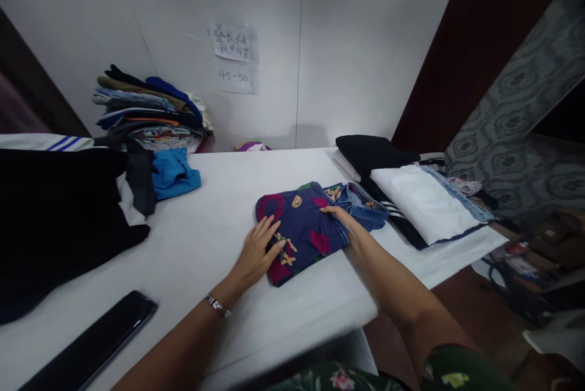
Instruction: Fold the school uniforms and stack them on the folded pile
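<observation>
A folded denim shirt, navy with dark red patches and tan prints, lies on the white table in the middle of the head view. Its blue collar sticks out at the right end. My left hand rests on the shirt's left end, fingers stretched over the cloth. At the other end, my right hand grips the fold, with the thumb on top and the other fingers hidden beneath the cloth.
Folded clothes, a white one and a black one, lie right. A tall clothes stack stands back left. Black garments, a blue cloth and a long glossy black object are left. Paper signs hang on the wall.
</observation>
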{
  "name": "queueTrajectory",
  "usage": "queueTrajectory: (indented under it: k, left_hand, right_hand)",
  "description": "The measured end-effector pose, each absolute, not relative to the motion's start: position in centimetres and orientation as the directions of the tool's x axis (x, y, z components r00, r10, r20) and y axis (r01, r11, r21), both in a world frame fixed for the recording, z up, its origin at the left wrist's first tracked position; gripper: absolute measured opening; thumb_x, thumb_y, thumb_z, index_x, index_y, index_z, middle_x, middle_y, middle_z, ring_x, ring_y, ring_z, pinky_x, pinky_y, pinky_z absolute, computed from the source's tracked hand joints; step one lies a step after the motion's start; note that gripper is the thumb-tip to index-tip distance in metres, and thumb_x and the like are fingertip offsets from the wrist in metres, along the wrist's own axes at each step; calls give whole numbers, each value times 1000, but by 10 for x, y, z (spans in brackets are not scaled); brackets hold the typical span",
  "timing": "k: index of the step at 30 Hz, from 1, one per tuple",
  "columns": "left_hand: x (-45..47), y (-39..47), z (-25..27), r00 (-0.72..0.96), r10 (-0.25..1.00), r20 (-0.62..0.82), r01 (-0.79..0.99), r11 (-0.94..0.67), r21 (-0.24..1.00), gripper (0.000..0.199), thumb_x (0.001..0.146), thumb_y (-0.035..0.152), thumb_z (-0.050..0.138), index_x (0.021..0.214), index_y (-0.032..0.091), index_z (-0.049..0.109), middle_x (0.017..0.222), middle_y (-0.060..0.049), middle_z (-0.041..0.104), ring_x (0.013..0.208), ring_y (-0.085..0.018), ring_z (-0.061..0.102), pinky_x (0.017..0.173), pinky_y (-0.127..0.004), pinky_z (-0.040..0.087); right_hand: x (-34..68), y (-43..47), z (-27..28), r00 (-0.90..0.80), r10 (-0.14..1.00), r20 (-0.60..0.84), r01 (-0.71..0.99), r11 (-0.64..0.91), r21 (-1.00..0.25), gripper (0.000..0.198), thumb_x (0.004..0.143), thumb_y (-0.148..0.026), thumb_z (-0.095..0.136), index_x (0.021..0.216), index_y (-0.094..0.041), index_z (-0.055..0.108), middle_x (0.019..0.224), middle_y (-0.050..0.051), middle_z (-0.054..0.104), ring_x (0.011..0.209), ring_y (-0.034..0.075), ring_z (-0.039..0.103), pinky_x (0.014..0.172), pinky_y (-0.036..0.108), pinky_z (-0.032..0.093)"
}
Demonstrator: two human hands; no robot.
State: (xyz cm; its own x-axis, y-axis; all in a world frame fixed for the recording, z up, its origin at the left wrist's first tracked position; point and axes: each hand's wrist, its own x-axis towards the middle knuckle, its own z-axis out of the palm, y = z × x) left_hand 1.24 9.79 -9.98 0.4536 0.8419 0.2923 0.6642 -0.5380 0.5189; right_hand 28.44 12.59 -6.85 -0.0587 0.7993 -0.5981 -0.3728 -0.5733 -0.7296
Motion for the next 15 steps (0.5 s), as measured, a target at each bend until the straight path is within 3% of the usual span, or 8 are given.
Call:
queueTrajectory:
  k: [5,8,12,15]
  left_hand:
    - [31,117,-74,423,852,310,752,-520,404,59,94,51,36,142,19,43,156,-11,30,145,-27,19,117,-53,18]
    - [51,132,-73,423,875,235,819,-480,312,68,91,58,37,144,16,40,156,-13,29,145,-31,20,116,-55,16]
    - [69,141,-90,442,888,126,862,-459,216,75,88,64,34,143,13,42,152,-17,36,142,-34,27,114,-56,19]
    - [72,142,-96,439,889,132,869,-458,188,76,88,65,30,144,15,41,153,-16,35,142,-35,27,113,-59,18]
  right_hand:
    - [286,128,-72,-39,838,-544,-399,-513,-760,22,79,-11,52,94,-11,68,58,3,70,50,17,65,63,30,57]
    - [288,128,-72,6,882,-472,-379,-434,-817,24,74,-10,56,94,-13,69,62,2,71,54,18,67,66,31,58]
    - [295,128,-75,82,929,-362,-240,-334,-911,36,69,-10,58,103,-14,68,71,3,74,66,22,70,72,35,58]
    - [304,127,-69,160,961,-227,-61,-220,-974,48,71,-16,61,120,-18,62,93,6,75,88,24,70,86,40,55]
